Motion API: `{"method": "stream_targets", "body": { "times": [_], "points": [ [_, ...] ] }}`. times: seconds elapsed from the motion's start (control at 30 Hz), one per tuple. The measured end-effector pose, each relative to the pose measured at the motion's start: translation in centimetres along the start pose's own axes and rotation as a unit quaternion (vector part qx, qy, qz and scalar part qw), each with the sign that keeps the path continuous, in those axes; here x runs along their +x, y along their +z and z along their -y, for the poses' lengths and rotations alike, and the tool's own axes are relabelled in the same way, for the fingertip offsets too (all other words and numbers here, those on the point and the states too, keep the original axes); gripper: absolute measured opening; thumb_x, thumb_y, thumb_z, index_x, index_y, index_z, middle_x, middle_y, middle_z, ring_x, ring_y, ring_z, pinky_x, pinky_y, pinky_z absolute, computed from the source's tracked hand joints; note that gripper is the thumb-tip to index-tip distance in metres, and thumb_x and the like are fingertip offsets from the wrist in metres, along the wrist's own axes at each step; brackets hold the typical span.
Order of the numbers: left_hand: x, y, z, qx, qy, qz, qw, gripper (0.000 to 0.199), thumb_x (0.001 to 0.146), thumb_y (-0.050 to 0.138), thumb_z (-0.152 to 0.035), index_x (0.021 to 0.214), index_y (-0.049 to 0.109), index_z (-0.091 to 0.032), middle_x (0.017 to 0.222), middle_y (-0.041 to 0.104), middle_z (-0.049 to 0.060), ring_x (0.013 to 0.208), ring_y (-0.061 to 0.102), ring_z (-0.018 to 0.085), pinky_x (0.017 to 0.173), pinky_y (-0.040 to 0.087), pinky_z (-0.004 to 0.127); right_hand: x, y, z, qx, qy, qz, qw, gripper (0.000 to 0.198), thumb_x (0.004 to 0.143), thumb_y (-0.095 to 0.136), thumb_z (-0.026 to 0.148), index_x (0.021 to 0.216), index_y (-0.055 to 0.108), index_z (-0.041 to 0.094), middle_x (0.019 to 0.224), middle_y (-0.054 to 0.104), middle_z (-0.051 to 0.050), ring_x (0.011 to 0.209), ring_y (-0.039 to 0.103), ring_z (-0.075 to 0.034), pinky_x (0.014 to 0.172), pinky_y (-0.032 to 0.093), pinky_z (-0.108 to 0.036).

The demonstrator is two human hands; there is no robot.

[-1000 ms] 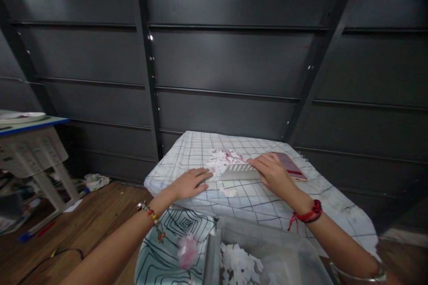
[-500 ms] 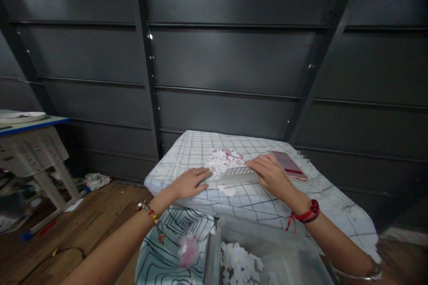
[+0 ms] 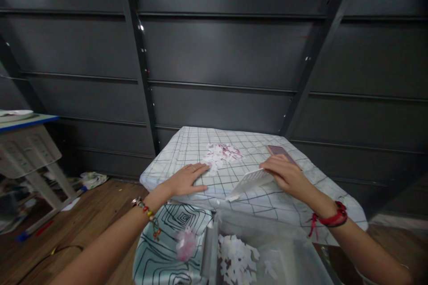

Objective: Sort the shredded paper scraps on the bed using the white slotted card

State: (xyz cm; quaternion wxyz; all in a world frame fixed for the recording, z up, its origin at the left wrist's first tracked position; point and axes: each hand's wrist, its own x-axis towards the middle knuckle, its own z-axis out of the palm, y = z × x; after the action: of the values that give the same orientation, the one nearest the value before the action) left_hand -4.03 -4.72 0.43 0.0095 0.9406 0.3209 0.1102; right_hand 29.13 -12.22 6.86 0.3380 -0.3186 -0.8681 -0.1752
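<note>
Over the white grid-patterned cloth's near side, a thin white perforated panel tilts, its upper edge pinched in the right hand; probably light, stiffish, best gripped there. The left hand lies spread beside white-and-pink paper scraps.

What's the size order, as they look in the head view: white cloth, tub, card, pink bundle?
1. White cloth
2. Tub, cut off by the frame
3. Card and pink bundle: too close to rank; the bundle is nearer the camera.
</note>
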Motion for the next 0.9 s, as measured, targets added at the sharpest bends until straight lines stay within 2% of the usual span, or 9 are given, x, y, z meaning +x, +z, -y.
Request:
{"method": "stream_targets", "body": {
  "times": [0.1,0.23,0.47,0.67,0.9],
  "points": [
    [0.0,0.2,0.1,0.004,-0.001,0.002,1.000,0.069,0.088,0.036,-0.062,0.143,0.025,-0.021,0.145,0.035,0.011,0.130,0.036,0.029,0.106,0.028,0.042,-0.2,-0.8,0.4,-0.007,-0.006,0.015,1.000,0.024,0.084,0.039,0.007,0.090,0.058,0.021,0.078,0.066,-0.003,0.076,0.059,-0.016,0.075,0.044,-0.033],
    [0.0,0.3,0.3,0.009,0.004,-0.008,1.000,0.068,0.088,0.039,-0.060,0.142,0.025,-0.022,0.145,0.035,0.010,0.130,0.036,0.028,0.106,0.028,0.041,0.2,-0.8,0.9,-0.027,-0.008,-0.002,1.000,0.028,0.083,0.037,0.006,0.094,0.058,0.021,0.080,0.065,-0.003,0.078,0.059,-0.016,0.080,0.043,-0.035],
    [0.1,0.0,0.0,0.004,0.001,0.000,1.000,0.069,0.089,0.038,-0.060,0.142,0.026,-0.018,0.145,0.034,0.013,0.130,0.035,0.029,0.106,0.028,0.041,1.4,0.8,1.0,-0.082,0.010,-0.010,0.997,0.031,0.079,0.039,0.003,0.096,0.059,0.019,0.084,0.065,-0.004,0.079,0.056,-0.018,0.075,0.039,-0.033],
    [0.2,-0.1,-0.1,-0.024,-0.015,-0.026,0.999,0.063,0.091,0.034,-0.058,0.141,0.027,-0.019,0.145,0.036,0.011,0.128,0.039,0.027,0.103,0.032,0.038,2.3,2.1,0.1,-0.140,0.035,-0.043,0.989,0.030,0.079,0.041,0.003,0.097,0.062,0.015,0.078,0.064,-0.006,0.076,0.052,-0.018,0.071,0.034,-0.032],
    [0.2,-0.1,-0.3,-0.018,-0.024,-0.033,0.999,0.060,0.091,0.039,-0.053,0.139,0.030,-0.017,0.141,0.041,0.013,0.125,0.042,0.028,0.102,0.034,0.040,3.6,3.9,0.6,-0.173,0.008,-0.002,0.985,0.034,0.076,0.042,0.000,0.099,0.063,0.014,0.077,0.063,-0.005,0.076,0.049,-0.018,0.072,0.031,-0.031]
  ]
}}
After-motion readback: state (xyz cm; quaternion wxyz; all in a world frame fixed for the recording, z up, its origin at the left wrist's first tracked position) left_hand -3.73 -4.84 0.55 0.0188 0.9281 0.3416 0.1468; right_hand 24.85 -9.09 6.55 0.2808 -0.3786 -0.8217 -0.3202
